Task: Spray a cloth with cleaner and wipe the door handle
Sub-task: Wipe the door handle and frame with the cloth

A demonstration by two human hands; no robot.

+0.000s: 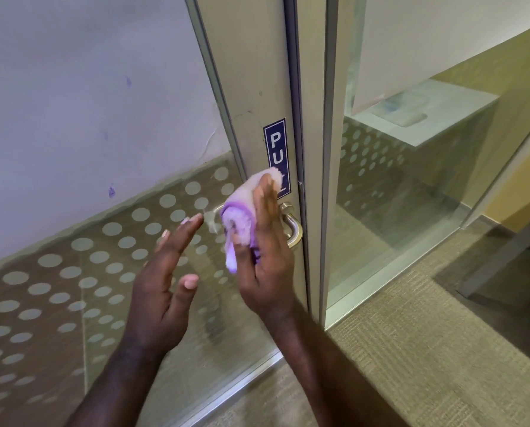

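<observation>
A person's right hand (265, 251) presses a bunched purple-and-white cloth (242, 217) against the metal door handle (291, 226), fingers closed around the fabric, which covers the lever's left part. The left hand (165, 278) hovers just beside it, palm turned inward, fingers spread apart and holding nothing. Above the handle, a blue "PULL" sticker (276, 149) on the door frame (254, 72) is partly hidden by the cloth. Frosted dots pattern the glass (72, 288).

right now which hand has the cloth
The right hand grips the purple and white cloth, pressed at the door handle. The left hand is open and empty, fingers spread, beside it.
</observation>
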